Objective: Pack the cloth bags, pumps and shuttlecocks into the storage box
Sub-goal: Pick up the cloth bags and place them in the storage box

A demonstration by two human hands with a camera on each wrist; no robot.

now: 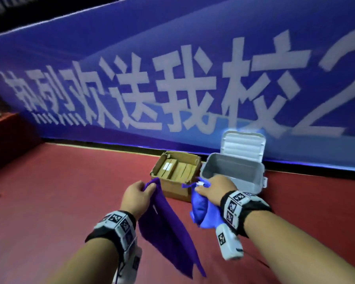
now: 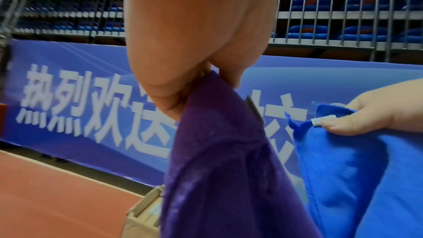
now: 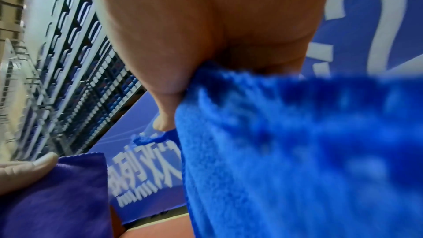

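purple cloth bag (image 1: 164, 226): dark purple and soft. It looks flat and floppy. Its top edge is pinched between the thumb and fingers of the left hand (image 1: 136, 195). The rest hangs down below those fingers, off the floor.

blue cloth bag (image 1: 201, 210): bright blue and fuzzy. It looks puffy and bunched up. It sits under the fingers of the right hand (image 1: 214, 189), which curl around it. A blue string and a small white tag stick out just past the fingertips.

storage box (image 1: 233, 174): grey plastic with its lid standing open. It sits just beyond the right hand's fingers.
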